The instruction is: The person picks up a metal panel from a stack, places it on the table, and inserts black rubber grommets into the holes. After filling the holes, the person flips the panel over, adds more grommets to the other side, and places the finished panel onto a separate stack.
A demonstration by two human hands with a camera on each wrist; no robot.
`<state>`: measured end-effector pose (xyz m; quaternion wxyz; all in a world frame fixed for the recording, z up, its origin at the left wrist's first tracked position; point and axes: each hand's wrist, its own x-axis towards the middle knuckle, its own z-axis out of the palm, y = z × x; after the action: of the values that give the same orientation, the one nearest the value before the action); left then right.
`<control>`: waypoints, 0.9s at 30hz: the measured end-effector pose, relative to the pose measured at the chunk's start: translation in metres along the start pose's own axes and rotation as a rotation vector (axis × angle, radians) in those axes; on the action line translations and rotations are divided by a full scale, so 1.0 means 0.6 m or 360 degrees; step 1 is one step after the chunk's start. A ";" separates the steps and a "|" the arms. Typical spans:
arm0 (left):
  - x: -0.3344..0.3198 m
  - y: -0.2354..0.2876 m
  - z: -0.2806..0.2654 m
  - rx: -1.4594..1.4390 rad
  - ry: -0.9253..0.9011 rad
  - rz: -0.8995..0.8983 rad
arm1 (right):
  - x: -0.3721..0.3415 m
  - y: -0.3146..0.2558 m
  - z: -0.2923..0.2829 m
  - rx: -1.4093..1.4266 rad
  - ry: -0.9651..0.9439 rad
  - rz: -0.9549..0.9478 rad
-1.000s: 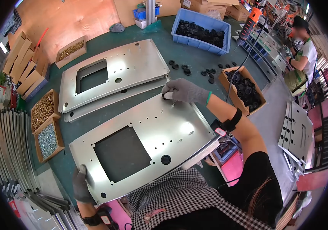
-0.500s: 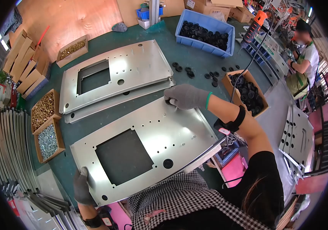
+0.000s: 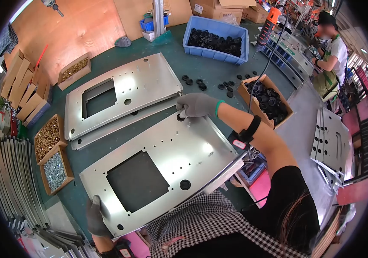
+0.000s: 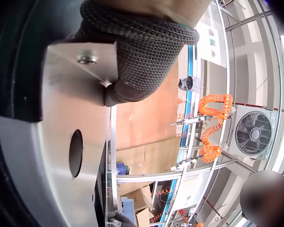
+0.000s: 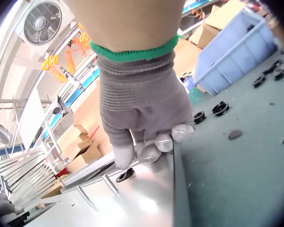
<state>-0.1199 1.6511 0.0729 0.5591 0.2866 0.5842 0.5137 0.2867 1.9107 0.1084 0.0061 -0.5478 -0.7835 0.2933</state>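
A silver sheet-metal panel [image 3: 201, 139] with a square cutout lies before me, tilted. My gloved left hand [image 3: 97, 219] grips its near left corner, thumb on top and fingers behind the edge; those fingers are largely hidden. At the far right corner is my gloved right hand [image 3: 197, 105], fingers curled down onto the panel near its edge. Right at the right thumb tip is a black rubber grommet [image 5: 125, 175], set at a hole and looking tilted in the right wrist view. Another black grommet [image 3: 185, 185] sits in the panel's near side.
Two stacked panels [image 3: 149, 77] lie beyond mine. Loose grommets [image 3: 202, 86] are scattered near a blue bin [image 3: 216, 54] and a cardboard box [image 3: 282, 121] of more. Boxes of brass parts [image 3: 47, 136] and silver screws [image 3: 55, 170] stand left. An orange electric screwdriver [image 3: 267, 28] hangs right.
The head view has shifted slightly. My right hand stays at the same corner, with more of the grommet showing beside the thumb now. The left hand keeps its grip.
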 end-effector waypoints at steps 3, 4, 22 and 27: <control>0.015 -0.002 -0.016 0.0068 -0.0023 0.0038 | 0.006 0.057 0.003 0.0429 0.0373 -0.0221; 0.012 -0.001 -0.007 0.0017 -0.0007 0.0038 | 0.008 0.069 -0.009 0.0378 0.0599 -0.0085; -0.019 0.013 0.044 -0.0842 -0.0148 -0.0064 | -0.066 -0.066 -0.010 0.0768 0.0762 -0.0499; 0.002 -0.036 0.019 -0.0968 -0.0195 0.0059 | -0.155 -0.301 0.171 0.0634 -0.0047 -0.1033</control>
<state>-0.1043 1.6487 0.0545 0.6439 0.1471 0.3635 0.6570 0.1355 1.7430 0.1363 0.1937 -0.2549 -0.8439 0.4304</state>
